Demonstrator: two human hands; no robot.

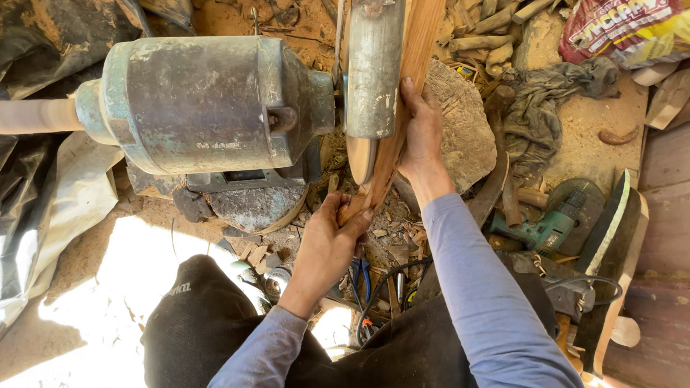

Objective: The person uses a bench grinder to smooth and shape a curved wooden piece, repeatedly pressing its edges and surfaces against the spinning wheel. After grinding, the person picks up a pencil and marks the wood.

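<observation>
The left hand [328, 246] has its grip wrapped around the near end of the wooden plank [402, 89], fingers curled over the edge. The right hand [420, 131] lies further up, palm flat against the plank's right side, pressing it in without closing around it. The plank runs up and away, tilted, its left face against the sanding disc [361, 155] under the grey metal guard [373, 55]. Just left sits the bulky green-grey motor [199, 103]. On the sawdust floor [593, 126]: a green power drill [555, 226] near the right forearm, blue-handled pliers [362, 273] between the 2 arms, a grey rag [548, 97].
</observation>
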